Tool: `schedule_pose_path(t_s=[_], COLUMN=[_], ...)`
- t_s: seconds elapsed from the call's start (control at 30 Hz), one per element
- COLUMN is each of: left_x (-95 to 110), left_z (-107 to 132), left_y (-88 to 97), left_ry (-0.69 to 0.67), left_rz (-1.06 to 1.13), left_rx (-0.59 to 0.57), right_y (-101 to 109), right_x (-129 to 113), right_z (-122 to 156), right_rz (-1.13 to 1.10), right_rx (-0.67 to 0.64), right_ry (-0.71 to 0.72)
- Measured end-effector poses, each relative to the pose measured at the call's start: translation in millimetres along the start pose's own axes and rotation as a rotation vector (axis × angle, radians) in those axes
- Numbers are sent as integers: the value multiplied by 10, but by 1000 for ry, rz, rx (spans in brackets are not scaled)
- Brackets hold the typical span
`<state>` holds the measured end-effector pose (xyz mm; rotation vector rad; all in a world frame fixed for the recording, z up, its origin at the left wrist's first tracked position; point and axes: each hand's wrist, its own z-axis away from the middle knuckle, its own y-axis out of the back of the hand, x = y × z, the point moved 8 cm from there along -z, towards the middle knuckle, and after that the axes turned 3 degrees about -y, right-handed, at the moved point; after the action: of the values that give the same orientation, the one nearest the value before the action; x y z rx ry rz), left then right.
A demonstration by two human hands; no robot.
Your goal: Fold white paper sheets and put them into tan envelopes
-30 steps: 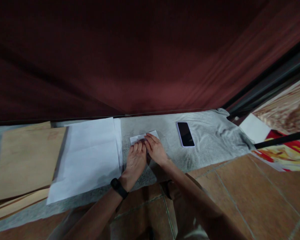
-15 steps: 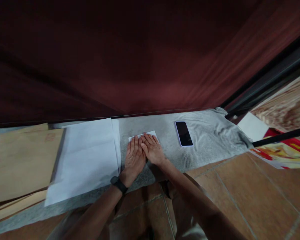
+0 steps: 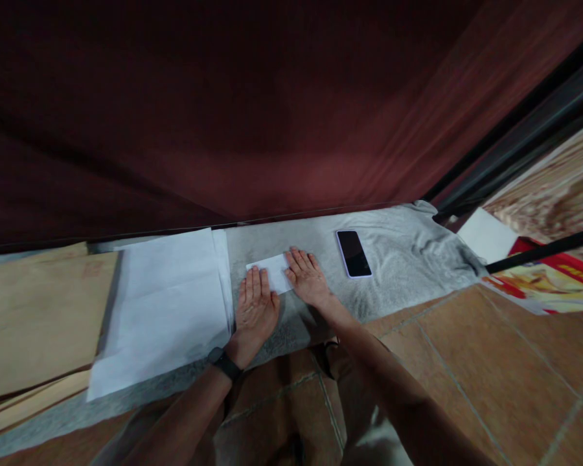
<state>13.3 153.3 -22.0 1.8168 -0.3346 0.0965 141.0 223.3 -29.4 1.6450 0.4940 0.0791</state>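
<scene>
A small folded piece of white paper (image 3: pixel 276 273) lies flat on the grey cloth (image 3: pixel 304 323). My left hand (image 3: pixel 256 307) rests over its left end, palm down with the fingers stretched out. On the right end lies my right hand (image 3: pixel 308 278), also flat, its fingers extended. Between the two hands the middle of the paper shows. Neither hand is closed around anything. Part of the paper's edges is hidden under the fingers.
Large white sheets (image 3: pixel 170 310) lie left of my hands, with brown paper envelopes (image 3: pixel 48 317) farther left. A phone (image 3: pixel 354 254) is to the right. Behind hangs a dark red curtain (image 3: pixel 291 142); a printed box (image 3: pixel 548 278) stands beyond a black bar (image 3: pixel 544 249).
My hands were close together over the paper; now they have moved apart toward its two ends, uncovering its middle. The view has shifted slightly.
</scene>
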Motion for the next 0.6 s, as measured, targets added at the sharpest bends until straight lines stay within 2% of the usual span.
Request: schedule_pose_path(t_s=[0.27, 0.4, 0.5, 0.6], left_x=[-45, 98, 301, 386], left_z=[43, -87, -218, -307], left_y=[108, 150, 62, -109], left_ry=[45, -22, -123, -129], left_rz=[-51, -58, -13, -27], left_rx=[-15, -14, -32, -75], right_y=[31, 35, 60, 80], right_x=[164, 154, 133, 121], right_z=[8, 7, 13, 15], right_rz=[-40, -36, -36, -42], right_rx=[15, 37, 42, 49], right_ry=[-66, -86, -73, -52])
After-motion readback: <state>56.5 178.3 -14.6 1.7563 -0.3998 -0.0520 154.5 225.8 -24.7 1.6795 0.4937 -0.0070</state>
